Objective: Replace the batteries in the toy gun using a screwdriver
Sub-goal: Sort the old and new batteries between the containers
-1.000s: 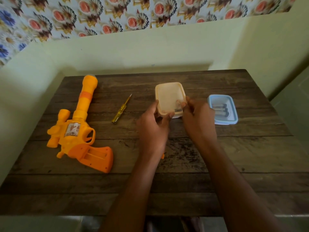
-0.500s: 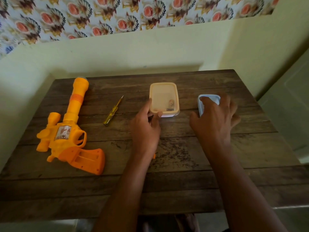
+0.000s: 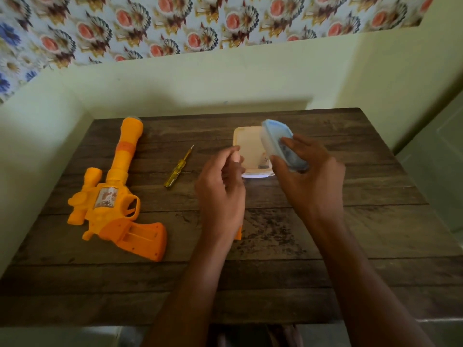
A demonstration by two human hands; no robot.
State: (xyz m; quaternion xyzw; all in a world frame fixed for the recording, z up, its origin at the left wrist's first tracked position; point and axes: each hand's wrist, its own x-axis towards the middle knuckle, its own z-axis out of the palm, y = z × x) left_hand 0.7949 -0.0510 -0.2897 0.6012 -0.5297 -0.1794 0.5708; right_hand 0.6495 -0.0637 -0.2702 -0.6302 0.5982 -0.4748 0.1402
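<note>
Lifted off the desk point(image 3: 288, 246) since half a second ago, the small blue box point(image 3: 284, 144) now hangs tilted in the right hand point(image 3: 310, 179), thumb on its near side and fingers point(image 3: 298, 144) wrapped over the top, in front of the cream box point(image 3: 246, 149) that stays near the middle of the far edge. Dark shapes show through the blue plastic, probably the fresh batteries, though they are too blurred to be sure. Pulled back from the cream box, the left hand point(image 3: 220, 194) hovers beside it, its fingers loosely curled and holding nothing that can be seen. The toy gun point(image 3: 117, 201) lies untouched toward the left edge, its grip compartment uncovered and seemingly bare, with the screwdriver point(image 3: 178, 167) between it and the boxes. An orange piece point(image 3: 238, 233), likely the cover, peeks from under the left wrist. Getting new cells out looks like the step in hand.
</note>
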